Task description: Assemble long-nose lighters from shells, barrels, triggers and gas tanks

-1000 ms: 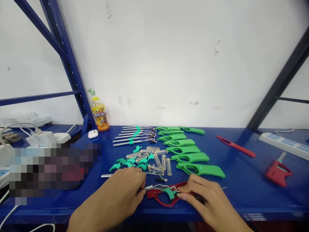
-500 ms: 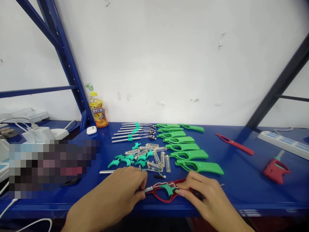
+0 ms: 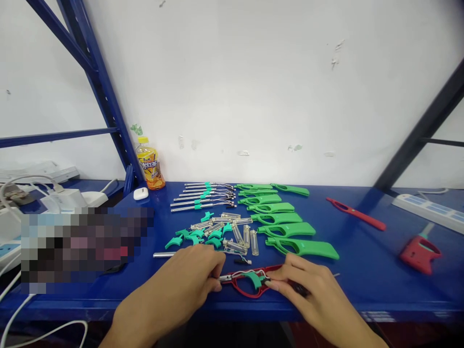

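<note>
A red lighter shell (image 3: 250, 289) with a teal trigger (image 3: 254, 279) and thin wires lies near the front edge of the blue shelf (image 3: 362, 270). My left hand (image 3: 192, 278) is curled over its left end, fingertips pinched on the metal tube (image 3: 224, 278) that sticks out there. My right hand (image 3: 308, 285) presses down on the shell's right part, fingers together by the trigger. Behind them lie teal triggers (image 3: 192, 238), clear gas cartridges (image 3: 239, 235), a row of green shells (image 3: 286, 227) and several metal tubes with wires (image 3: 203, 197).
A yellow drink bottle (image 3: 150, 166) and a white earbud case (image 3: 140, 193) stand by the blue rack post. A red lighter half (image 3: 357, 213), a red handle piece (image 3: 420, 253) and a white power strip (image 3: 431, 212) lie to the right. Chargers and cables (image 3: 54, 198) sit left.
Both hands stay on the red shell with only small finger shifts; the head camera has moved slightly, so the view drifts a little.
</note>
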`<act>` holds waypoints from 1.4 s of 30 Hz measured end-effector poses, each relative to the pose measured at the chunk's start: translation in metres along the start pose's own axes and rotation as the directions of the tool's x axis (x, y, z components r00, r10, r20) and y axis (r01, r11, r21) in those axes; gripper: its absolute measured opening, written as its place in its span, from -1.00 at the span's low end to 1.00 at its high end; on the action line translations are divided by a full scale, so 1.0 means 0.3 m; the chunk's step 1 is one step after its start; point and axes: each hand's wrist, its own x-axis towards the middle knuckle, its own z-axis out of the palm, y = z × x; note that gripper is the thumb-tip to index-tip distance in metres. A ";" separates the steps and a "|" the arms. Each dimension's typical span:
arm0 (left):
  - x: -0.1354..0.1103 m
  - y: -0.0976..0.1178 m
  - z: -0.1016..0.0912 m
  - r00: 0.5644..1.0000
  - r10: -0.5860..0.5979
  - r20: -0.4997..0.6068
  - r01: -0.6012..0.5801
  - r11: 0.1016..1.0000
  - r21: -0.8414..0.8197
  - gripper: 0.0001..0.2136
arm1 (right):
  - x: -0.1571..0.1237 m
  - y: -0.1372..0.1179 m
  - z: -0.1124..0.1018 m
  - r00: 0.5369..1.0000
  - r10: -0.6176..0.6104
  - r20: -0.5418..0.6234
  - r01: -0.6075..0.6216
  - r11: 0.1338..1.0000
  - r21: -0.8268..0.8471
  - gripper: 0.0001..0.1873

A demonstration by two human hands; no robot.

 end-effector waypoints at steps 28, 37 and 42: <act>0.063 0.068 0.063 0.929 0.358 -0.090 -0.324 0.908 0.265 -0.79 | 0.010 -0.009 0.003 0.997 0.028 -0.077 -0.023 0.998 0.062 -0.72; 0.089 0.083 0.102 0.902 0.429 -0.050 -0.390 0.858 0.333 -0.61 | 0.018 -0.020 0.002 0.996 0.033 -0.086 -0.027 0.997 0.074 -0.75; 0.118 0.075 0.118 0.892 0.451 -0.033 -0.406 0.832 0.379 -0.59 | 0.009 -0.025 0.000 0.996 -0.033 -0.085 0.036 0.999 0.033 -0.70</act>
